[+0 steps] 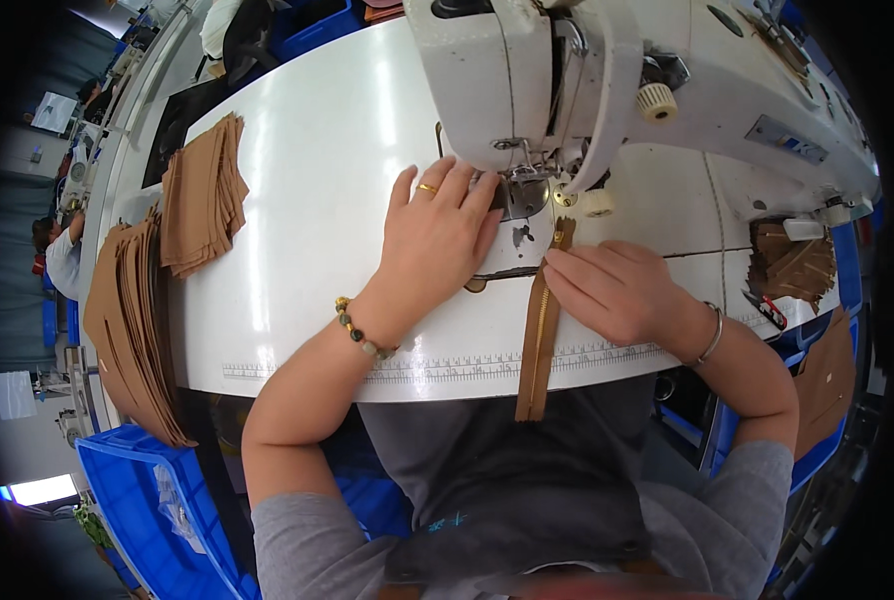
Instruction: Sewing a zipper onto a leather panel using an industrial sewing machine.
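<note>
A brown zipper (537,345) with brass-coloured teeth lies lengthwise in front of the sewing machine (487,85), its lower end hanging over the table's front edge. My right hand (617,290) pinches it near its upper end, just below the slider. My left hand (437,235) rests palm down, left of the needle area, with its fingers stretched toward the presser foot (532,190). No object shows in that hand, though its fingertips are partly hidden by the machine head.
Stacks of brown fabric pieces (204,195) (132,325) lie on the left of the white table (317,150). Brown zippers (792,262) are piled at the right, beside red-and-black snips (767,311). A blue bin (157,500) stands lower left. Another person (64,255) sits far left.
</note>
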`<state>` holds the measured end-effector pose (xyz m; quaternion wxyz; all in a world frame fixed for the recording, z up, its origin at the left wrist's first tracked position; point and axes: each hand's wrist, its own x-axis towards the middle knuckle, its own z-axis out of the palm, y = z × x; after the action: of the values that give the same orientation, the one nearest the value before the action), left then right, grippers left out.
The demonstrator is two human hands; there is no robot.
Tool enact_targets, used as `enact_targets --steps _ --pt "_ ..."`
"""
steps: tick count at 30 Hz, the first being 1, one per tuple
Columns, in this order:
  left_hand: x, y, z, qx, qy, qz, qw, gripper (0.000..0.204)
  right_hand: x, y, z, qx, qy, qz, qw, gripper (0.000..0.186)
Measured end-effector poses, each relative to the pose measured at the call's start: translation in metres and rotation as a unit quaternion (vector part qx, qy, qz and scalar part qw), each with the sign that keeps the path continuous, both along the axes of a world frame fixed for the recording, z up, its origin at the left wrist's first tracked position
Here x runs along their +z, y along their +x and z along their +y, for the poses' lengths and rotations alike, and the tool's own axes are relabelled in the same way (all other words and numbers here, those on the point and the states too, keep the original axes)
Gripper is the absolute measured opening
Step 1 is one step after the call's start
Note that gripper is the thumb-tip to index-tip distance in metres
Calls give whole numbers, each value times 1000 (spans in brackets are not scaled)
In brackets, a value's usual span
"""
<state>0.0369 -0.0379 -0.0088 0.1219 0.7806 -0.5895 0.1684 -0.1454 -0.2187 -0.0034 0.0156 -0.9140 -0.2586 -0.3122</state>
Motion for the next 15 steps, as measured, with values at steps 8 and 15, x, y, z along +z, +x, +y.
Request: enact_targets --steps 8,15 --pt "12 -27 15 -121 -70 45 989 34 11 -5 2 60 85 -71 992 21" --pt "-1 -32 5 -195 -151 -20 969 23 12 -2 6 67 90 -93 989 26"
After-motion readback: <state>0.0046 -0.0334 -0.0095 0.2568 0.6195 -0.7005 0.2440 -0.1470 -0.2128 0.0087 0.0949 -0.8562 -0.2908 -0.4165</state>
